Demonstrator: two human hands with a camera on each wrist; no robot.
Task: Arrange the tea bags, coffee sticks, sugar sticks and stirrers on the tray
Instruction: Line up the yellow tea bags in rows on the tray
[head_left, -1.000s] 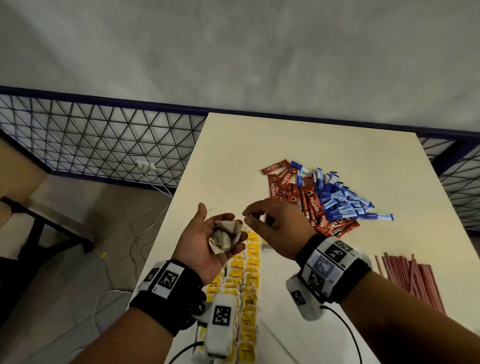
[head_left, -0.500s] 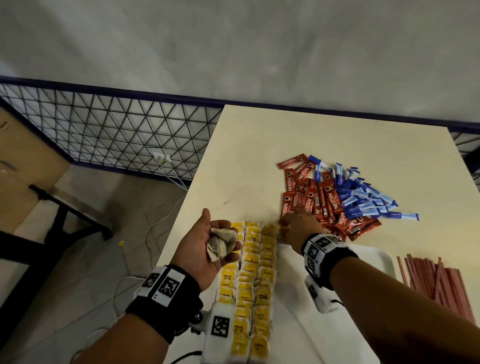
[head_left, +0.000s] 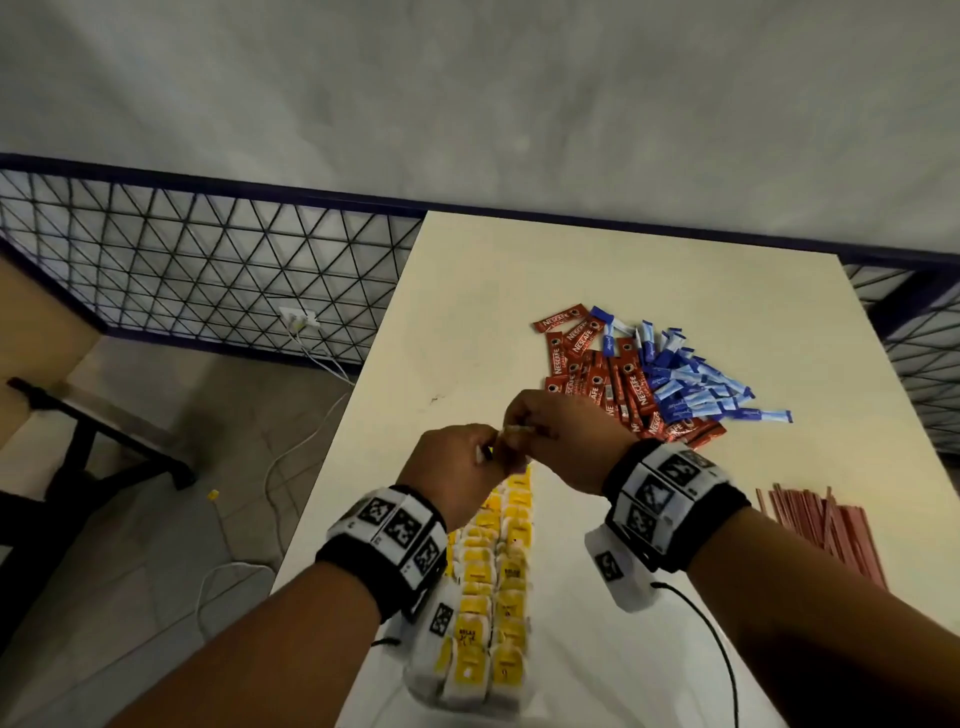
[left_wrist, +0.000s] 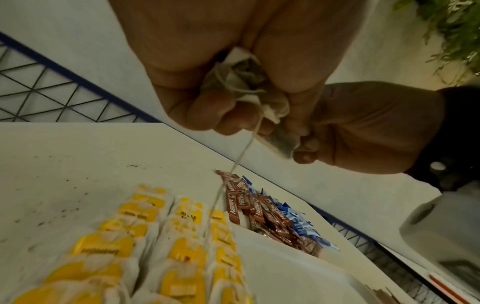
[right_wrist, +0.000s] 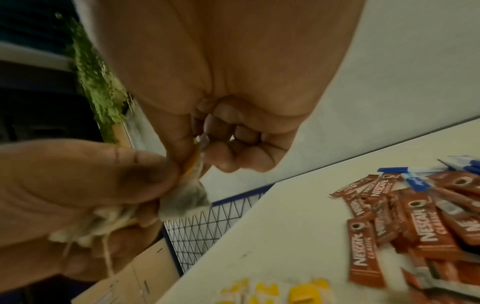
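Meanwhile both hands had come together above the far end of the tea-bag rows (head_left: 498, 571), where a second earlier the left hand (head_left: 457, 467) alone had cupped a crumpled tea bag (left_wrist: 246, 82) and the right hand (head_left: 550, 441) had gone down to the head of those rows. Now the left hand's fingers were curled tight round the crumpled bag, its string (left_wrist: 233, 168) trailing down toward the rows, and the right hand was pinching one corner of the same bag (right_wrist: 187, 195) between thumb and forefinger, its other fingers curled in. To my eye the right hand had come back up to smooth or untangle the bag before laying it down, so the tea-bag column was not yet finished. The rows themselves lay in neat yellow-tagged lines on the white tray (head_left: 582, 675) on the desk (head_left: 467, 312). Beyond the rows, the coffee sticks (head_left: 597, 374) sat in a loose red heap, touching the blue sugar sticks (head_left: 691, 384) on their far right. Well to the right of the rows lay the red stirrers (head_left: 821, 525), untouched on the desk. Three kinds looked still to be placed.
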